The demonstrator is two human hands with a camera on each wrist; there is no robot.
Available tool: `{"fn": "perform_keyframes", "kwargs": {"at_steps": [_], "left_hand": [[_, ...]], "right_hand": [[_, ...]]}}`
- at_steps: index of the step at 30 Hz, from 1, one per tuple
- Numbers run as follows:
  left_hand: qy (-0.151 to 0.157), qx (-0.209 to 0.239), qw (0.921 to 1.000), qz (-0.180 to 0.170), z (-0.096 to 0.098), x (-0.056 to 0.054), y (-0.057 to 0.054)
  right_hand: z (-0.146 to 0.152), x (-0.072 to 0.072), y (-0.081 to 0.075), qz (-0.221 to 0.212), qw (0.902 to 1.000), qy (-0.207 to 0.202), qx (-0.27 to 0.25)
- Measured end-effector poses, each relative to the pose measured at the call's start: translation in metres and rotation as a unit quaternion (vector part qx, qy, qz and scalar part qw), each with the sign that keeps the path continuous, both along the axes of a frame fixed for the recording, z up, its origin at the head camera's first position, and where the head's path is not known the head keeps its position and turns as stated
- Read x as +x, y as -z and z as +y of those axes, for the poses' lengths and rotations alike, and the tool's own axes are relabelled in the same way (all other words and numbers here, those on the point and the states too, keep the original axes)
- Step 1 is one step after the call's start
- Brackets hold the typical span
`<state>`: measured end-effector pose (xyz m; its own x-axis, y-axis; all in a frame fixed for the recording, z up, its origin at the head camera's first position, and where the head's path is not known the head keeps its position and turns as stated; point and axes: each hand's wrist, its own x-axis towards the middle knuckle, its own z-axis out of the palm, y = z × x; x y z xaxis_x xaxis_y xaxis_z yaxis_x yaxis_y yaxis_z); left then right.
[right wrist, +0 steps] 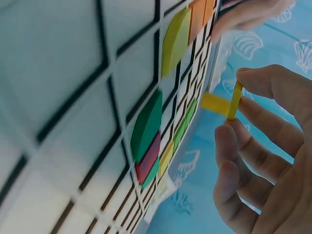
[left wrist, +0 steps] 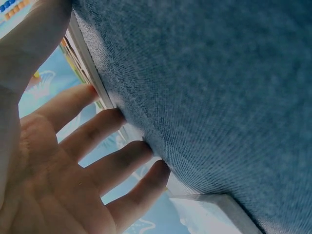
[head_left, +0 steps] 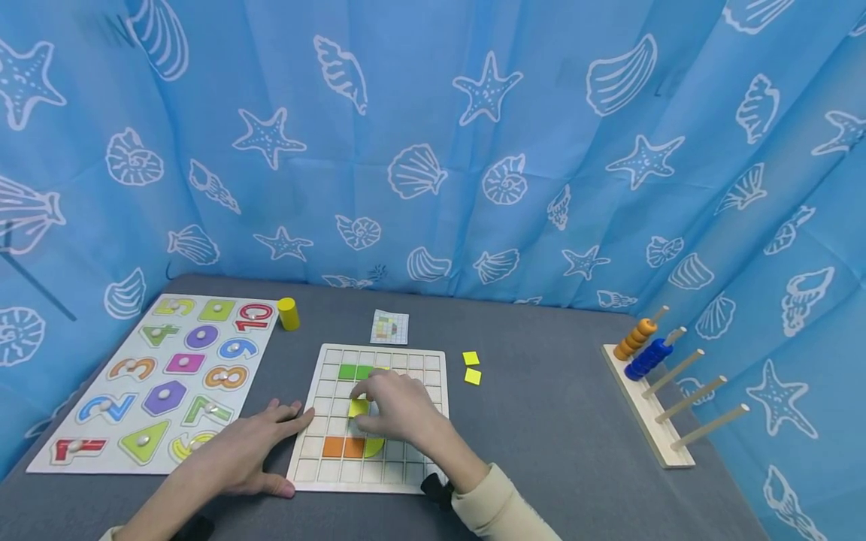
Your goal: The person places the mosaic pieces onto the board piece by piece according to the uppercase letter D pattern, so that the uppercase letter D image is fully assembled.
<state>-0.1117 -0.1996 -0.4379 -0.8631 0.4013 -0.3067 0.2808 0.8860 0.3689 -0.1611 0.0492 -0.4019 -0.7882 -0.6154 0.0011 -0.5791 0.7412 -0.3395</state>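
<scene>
My right hand point(head_left: 401, 406) pinches a small yellow square tile point(head_left: 358, 408) between thumb and fingers over the white grid board point(head_left: 368, 488). The right wrist view shows the tile point(right wrist: 235, 101) edge-on, held apart from the board. My left hand point(head_left: 246, 451) rests at the board's left edge with fingers spread, fingertips touching its side. On the board lie green tiles point(head_left: 355, 372), orange tiles point(head_left: 343, 447) and a yellow rounded piece point(head_left: 373, 448). A dark green curved piece point(right wrist: 147, 127) and a magenta tile point(right wrist: 148, 158) show in the right wrist view; my right hand hides them from the head view.
Two loose yellow tiles point(head_left: 471, 367) lie right of the board. A pattern card point(head_left: 389, 328) sits behind it. A yellow cylinder point(head_left: 288, 314) stands beside the number puzzle board point(head_left: 152, 376) on the left. A wooden bead rack point(head_left: 649, 413) is at the right.
</scene>
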Motion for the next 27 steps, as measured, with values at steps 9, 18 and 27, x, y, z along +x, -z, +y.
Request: {"fn": "perform_keyframes", "kwargs": {"at_steps": [9,18,27], "left_hand": [[-0.001,-0.001,1.0,-0.005,0.0,-0.001,0.001],[-0.001,-0.005,1.0,-0.008,0.001,-0.002,0.002],[0.0,-0.009,1.0,0.0,0.0,-0.002,0.002]], "right_hand": [[-0.023,0.002,0.007,-0.016,0.9997,-0.016,0.013],[-0.029,0.003,0.018,-0.011,0.9995,-0.021,0.022],[-0.032,0.003,0.02,-0.021,0.9993,-0.014,0.027]]}}
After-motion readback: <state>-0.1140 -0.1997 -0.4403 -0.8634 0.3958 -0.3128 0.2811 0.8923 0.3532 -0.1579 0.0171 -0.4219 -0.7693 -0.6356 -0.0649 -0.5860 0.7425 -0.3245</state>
